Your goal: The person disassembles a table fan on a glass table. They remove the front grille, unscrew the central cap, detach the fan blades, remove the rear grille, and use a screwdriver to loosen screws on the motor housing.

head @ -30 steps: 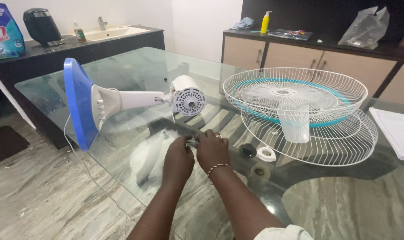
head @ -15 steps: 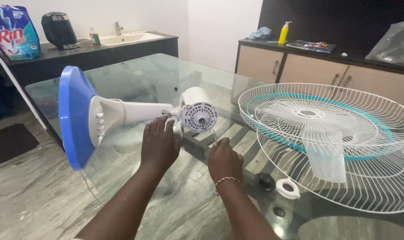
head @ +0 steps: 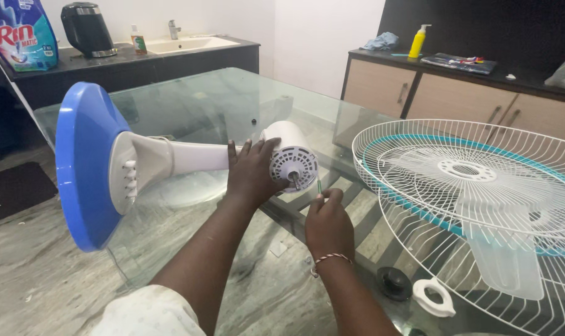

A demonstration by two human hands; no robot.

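Observation:
A white table fan body lies on its side on the glass table (head: 189, 99), its blue base (head: 83, 165) to the left and its white motor housing (head: 293, 160) to the right. My left hand (head: 250, 171) grips the motor housing where it joins the neck. My right hand (head: 326, 218) sits just below the motor face and pinches a thin green-tipped tool (head: 319, 186) that points up toward the motor shaft.
Two white wire fan guards (head: 481, 180) with a translucent blade (head: 503, 255) lie stacked at the right. A black knob (head: 394, 281) and a white ring nut (head: 433, 297) rest near the front. A cabinet with a yellow bottle (head: 418, 40) stands behind; a counter holds a kettle (head: 86, 28).
My left hand moved from the fan's neck onto the motor housing and closed on it. My right hand rose with the thin tool toward the motor face. The view shifted closer.

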